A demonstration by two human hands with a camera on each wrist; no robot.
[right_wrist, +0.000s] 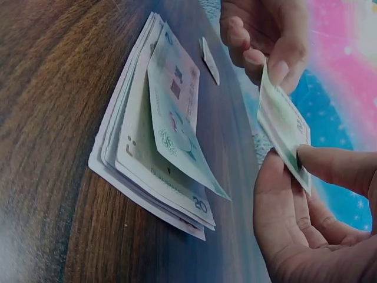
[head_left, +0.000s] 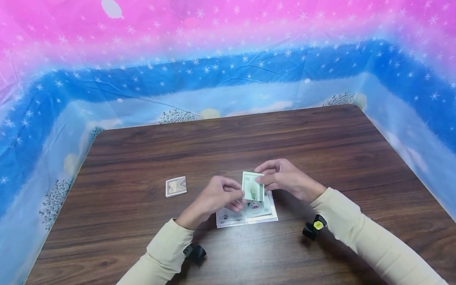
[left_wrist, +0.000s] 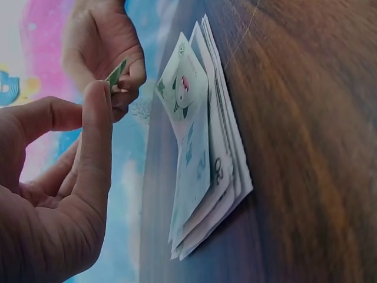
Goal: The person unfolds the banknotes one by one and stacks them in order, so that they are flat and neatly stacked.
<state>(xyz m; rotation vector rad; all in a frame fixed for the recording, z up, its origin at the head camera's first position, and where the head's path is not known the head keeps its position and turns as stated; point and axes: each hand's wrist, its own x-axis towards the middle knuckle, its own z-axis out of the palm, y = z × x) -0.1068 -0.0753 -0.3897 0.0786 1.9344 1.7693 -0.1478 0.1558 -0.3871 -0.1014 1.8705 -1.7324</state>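
Both hands hold a small folded green banknote above a stack of banknotes. My left hand pinches its near left corner between thumb and finger. On the other side, my right hand grips the note, thumb on its face and fingers behind, as the right wrist view shows. The stack's top note is pale green with a cartoon face; it has a crease and one end lifts off the pile. Beneath it lies a note marked 20.
A folded brownish note lies on the dark wooden table, left of the stack. Each wrist wears a black strapped device. A pink and blue patterned cloth hangs around the table's far and side edges.
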